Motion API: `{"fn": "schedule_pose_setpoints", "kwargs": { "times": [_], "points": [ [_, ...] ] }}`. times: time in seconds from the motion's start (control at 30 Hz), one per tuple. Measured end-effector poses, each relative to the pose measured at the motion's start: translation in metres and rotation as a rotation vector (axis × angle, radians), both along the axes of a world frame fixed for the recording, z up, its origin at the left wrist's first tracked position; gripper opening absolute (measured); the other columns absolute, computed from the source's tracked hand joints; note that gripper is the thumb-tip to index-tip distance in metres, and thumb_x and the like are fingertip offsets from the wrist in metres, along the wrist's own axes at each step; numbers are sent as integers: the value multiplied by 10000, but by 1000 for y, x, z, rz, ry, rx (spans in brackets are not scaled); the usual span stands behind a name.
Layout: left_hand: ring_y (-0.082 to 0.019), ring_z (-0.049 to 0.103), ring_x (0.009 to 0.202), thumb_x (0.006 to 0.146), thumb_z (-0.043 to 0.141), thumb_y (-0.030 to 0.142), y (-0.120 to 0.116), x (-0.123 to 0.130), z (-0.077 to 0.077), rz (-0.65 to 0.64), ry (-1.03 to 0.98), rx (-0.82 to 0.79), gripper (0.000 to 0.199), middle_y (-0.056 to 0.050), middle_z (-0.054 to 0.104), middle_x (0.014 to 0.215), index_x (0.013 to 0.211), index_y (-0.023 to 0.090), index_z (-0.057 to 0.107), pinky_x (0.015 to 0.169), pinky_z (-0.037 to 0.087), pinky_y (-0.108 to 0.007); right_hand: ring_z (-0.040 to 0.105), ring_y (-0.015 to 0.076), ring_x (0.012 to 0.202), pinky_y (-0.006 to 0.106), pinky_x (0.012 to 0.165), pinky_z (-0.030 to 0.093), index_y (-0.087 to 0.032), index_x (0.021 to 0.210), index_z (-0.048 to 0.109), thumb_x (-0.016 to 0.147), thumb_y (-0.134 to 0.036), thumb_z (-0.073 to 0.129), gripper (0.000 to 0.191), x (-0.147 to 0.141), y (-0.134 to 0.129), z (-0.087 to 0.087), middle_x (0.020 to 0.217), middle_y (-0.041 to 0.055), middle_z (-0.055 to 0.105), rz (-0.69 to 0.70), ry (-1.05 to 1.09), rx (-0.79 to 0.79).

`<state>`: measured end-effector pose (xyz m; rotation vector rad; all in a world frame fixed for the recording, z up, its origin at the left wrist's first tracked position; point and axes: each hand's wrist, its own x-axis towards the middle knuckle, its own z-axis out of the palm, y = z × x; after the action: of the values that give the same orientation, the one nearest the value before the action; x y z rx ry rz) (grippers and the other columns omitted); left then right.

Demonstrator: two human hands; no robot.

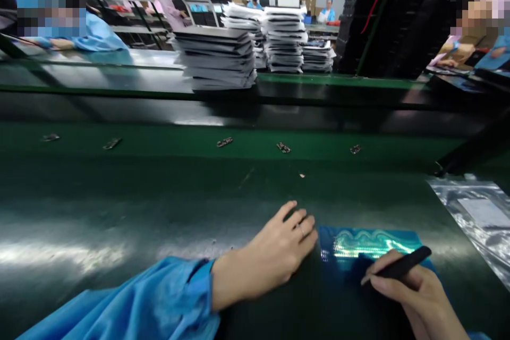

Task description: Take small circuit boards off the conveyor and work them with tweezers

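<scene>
A shiny blue-green sheet [374, 239] with a bright reflective pattern lies on the dark table at the lower right. My right hand [414, 287] is over this sheet, its fingers closed round a black pen-like tool [404, 265] whose pale tip points down to the left. Just left of the sheet, my left hand [274, 247] rests palm down, a ring on one finger. Its fingers are a little apart and nothing shows in them.
Several small dark parts [224, 142] lie in a row along a green strip [167, 143]. Clear plastic bags [478, 212] lie at the right. Beyond a rail stand tall stacks of sheets [219, 58]. People work at tables further back.
</scene>
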<state>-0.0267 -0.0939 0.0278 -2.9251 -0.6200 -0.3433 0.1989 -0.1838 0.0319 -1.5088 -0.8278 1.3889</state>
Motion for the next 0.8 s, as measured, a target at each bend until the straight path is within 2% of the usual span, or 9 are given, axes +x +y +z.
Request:
{"fn": "schedule_pose_setpoints", "kwargs": {
  "times": [0.07,0.17,0.3,0.43,0.6,0.8],
  "points": [
    [-262,460,1088,852,427,189,-21,-2,3,-64,38,-42,338,-124,523,1184,1168,90,496,999,272,-465,568,235,739,287,628,432,-203,666,676,634,-379,751,195,-1,0,4,709,38,639,-13,-41,7],
    [-273,443,1128,864,431,221,-34,-1,8,-123,77,-87,373,-131,503,1219,1214,97,463,989,296,-464,567,274,846,336,715,418,-204,727,688,678,-391,724,196,-4,3,6,788,47,642,17,-161,67],
    [-298,417,1174,868,445,211,-36,5,10,-136,83,-65,374,-148,482,1250,1222,95,460,985,300,-473,572,281,848,362,746,410,-205,763,687,703,-394,707,199,-8,7,5,823,55,654,72,-290,165],
    [-297,429,1173,873,434,216,-35,10,7,-132,86,-47,375,-159,485,1251,1226,91,459,986,300,-473,574,256,819,340,738,427,-201,761,682,719,-364,700,169,-10,12,0,806,45,649,60,-304,233],
    [-271,484,1115,891,374,168,-34,14,8,-136,61,-20,318,-152,540,1178,1167,90,512,975,325,-458,575,217,792,298,717,438,-209,746,671,721,-323,707,123,-7,23,-4,784,16,632,85,-307,262],
    [-245,513,1064,903,322,116,-31,17,7,-156,36,-12,323,-125,569,1108,1151,77,525,997,319,-449,573,242,801,331,700,453,-190,764,668,736,-336,688,150,-7,27,-9,794,43,632,67,-333,282]
  ]
}}
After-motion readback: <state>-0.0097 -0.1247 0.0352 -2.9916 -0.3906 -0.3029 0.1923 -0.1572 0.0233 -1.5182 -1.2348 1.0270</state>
